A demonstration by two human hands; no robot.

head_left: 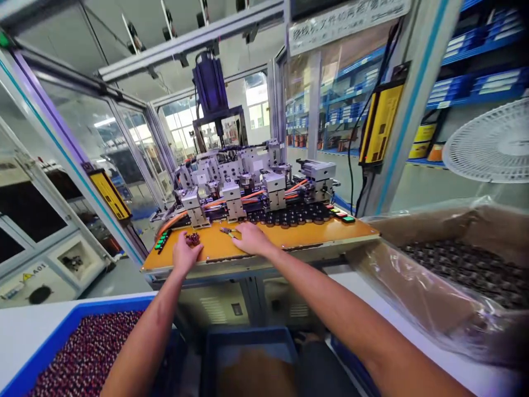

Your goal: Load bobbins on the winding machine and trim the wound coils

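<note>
L hand (185, 255) cupped round sm. dark-red parts (192, 239) on the orange surface (219, 249), in frt of the machine (235, 193); can't tell if gripping. R hand (251, 238) grasps pliers (227, 230), also in frt of machine. Blue tray (52, 348) nr me, left of machine; plastic-lined box (413, 298) right.

Both bare forearms reach forward; the left hand (185, 255) curves with thumb and fingers parted, the right hand (252, 239) lies palm down.
</note>
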